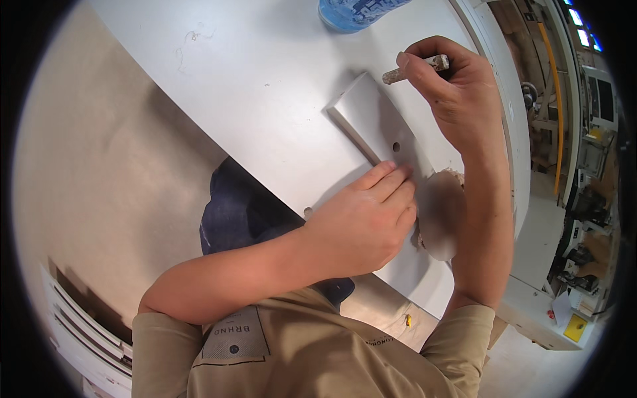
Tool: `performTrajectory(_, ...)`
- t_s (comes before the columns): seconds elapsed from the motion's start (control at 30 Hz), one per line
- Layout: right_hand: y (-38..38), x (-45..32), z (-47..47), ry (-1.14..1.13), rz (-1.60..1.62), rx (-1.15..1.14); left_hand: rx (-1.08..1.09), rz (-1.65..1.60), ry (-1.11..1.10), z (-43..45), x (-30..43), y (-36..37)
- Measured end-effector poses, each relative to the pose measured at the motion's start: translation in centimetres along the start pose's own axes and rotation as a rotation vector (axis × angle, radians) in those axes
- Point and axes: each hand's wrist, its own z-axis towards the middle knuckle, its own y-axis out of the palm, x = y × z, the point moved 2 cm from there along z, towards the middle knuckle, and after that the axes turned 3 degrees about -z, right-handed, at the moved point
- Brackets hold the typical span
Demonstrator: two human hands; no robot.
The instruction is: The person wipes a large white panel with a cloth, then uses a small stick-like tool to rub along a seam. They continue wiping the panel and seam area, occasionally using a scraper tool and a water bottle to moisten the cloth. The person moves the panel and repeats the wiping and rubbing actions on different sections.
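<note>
My right hand (460, 84) is raised above the white work surface, pinching a short, stained rod (394, 75) between thumb and fingers. The rod is pale and speckled, with brown marks at its upper end. A white rectangular board (368, 117) with a round, dark hole lies slanted on the surface below. My left hand (366, 214) lies across this board, its fingers together over the top and its thumb hidden. The lower part of the board passes under that hand. Beside the board, next to my right forearm, is a blurred, round grey thing (442, 216) with ragged bits around its edge.
A clear plastic bottle with a blue label (356, 12) stands on the white work surface (249, 89) at the top. The surface has a round hole (307, 212) near its edge. Machinery (547, 114) and a yellow bar (555, 109) are at the right.
</note>
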Motion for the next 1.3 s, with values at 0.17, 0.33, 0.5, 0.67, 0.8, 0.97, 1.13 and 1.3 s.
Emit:
performTrajectory(0.17,1.9,0.7,-0.2,-0.086,-0.084,0.079,-0.001,-0.034,-0.007,0.0,0.2,0.0)
performTrajectory(0.33,3.1,2.0,-0.1,-0.174,-0.113,0.107,-0.006,-0.046,-0.001,0.0,0.0,-0.1)
performTrajectory(0.5,2.7,1.6,0.6,-0.194,-0.192,0.103,-0.008,-0.025,-0.004,0.3,0.2,0.0)
performTrajectory(0.67,3.3,2.1,0.4,-0.2,-0.151,0.175,-0.008,-0.009,-0.001,0.2,0.0,0.1)
performTrajectory(0.8,3.4,1.8,0.2,-0.218,-0.148,0.179,-0.022,0.0,-0.001,0.3,0.0,-0.1)
performTrajectory(0.97,3.5,1.7,0.6,-0.322,-0.198,0.2,-0.014,-0.013,0.004,0.3,-0.1,0.0)
performTrajectory(1.13,3.7,1.7,0.1,-0.297,-0.23,0.186,-0.01,-0.022,0.0,-0.1,-0.2,-0.1)
performTrajectory(1.3,4.2,1.8,0.0,-0.358,-0.21,0.23,-0.003,-0.029,0.006,-0.2,-0.1,0.0)
